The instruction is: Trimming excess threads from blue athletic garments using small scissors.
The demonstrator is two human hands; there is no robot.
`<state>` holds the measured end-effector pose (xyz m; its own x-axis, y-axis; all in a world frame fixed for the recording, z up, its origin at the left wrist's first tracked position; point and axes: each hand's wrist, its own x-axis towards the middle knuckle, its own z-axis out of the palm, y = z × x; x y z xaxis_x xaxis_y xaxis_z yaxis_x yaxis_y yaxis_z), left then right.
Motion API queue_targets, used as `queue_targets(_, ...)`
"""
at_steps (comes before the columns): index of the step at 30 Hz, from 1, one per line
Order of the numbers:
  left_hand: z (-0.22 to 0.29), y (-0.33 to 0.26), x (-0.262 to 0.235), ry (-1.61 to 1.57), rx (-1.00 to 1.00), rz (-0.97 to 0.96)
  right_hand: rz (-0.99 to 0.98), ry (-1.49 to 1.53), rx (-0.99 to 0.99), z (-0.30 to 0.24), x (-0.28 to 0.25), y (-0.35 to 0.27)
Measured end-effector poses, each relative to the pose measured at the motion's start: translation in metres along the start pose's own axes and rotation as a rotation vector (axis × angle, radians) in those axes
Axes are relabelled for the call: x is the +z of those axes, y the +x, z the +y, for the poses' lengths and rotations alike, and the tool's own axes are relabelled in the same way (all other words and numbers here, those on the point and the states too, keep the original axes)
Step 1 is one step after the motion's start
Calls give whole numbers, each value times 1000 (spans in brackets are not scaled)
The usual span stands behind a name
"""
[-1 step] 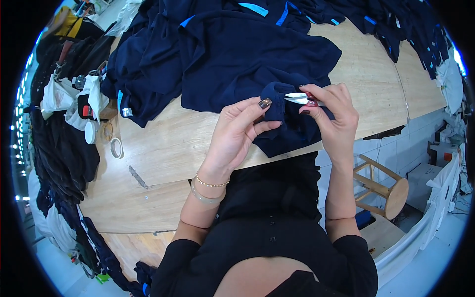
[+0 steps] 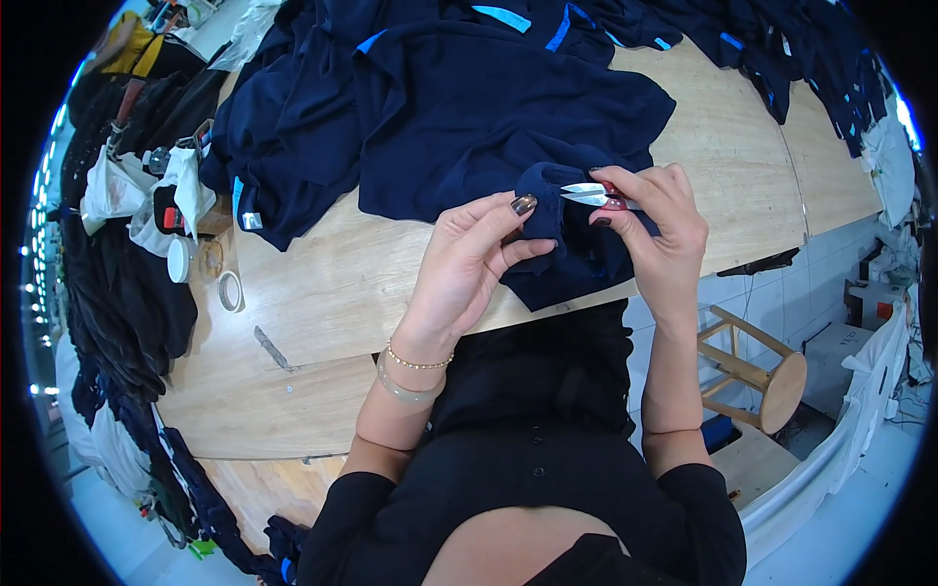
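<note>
At the far left of the wooden table (image 2: 322, 283) a roll of tape (image 2: 231, 291) lies flat beside a small white jar (image 2: 180, 260), with crumpled white cloths (image 2: 147, 190) behind them. A heap of dark blue garments (image 2: 322, 107) covers the table's far side.

The left hand (image 2: 469, 264) is closed on a bunched fold of the navy garment (image 2: 528, 117), thumb and fingers pinching the cloth at the table's near edge. The fold stands up between the two hands, touching both.

The right hand (image 2: 660, 220) is clenched around a pair of small thread snips (image 2: 589, 194). Their long axis runs roughly level, blades pointing left toward the pinched fold, tips at the cloth or just short of it; contact cannot be told. The fold lies directly left of the blades, so the right hand is nearer the cutting point.

A wooden stool (image 2: 767, 376) stands on the floor at lower right
</note>
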<state>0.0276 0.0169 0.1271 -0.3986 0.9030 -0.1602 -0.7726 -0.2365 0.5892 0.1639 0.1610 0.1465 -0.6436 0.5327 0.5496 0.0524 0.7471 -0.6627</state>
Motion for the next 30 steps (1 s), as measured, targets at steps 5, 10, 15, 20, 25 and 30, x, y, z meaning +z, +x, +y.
queue_targets(5, 1, -2, 3, 9, -9, 17, -2, -8, -41, -2, 3, 2)
queue_targets(10, 0, -1, 2, 18, -14, 7, -30, -40, -44, -5, 7, 3)
queue_targets(15, -1, -1, 2, 11, -5, 14, -2, 262, 125, -4, 10, 4)
queue_targets(20, 0, -1, 4, 120, 31, 103, -128, 429, 104, -17, 20, 6)
queue_targets(25, -2, 0, 4, 136, 60, 116, -99, 535, 147, -13, 21, 0)
queue_targets(30, 1, 1, 5, 146, 66, 154, -43, 593, 388, -5, 7, 2)
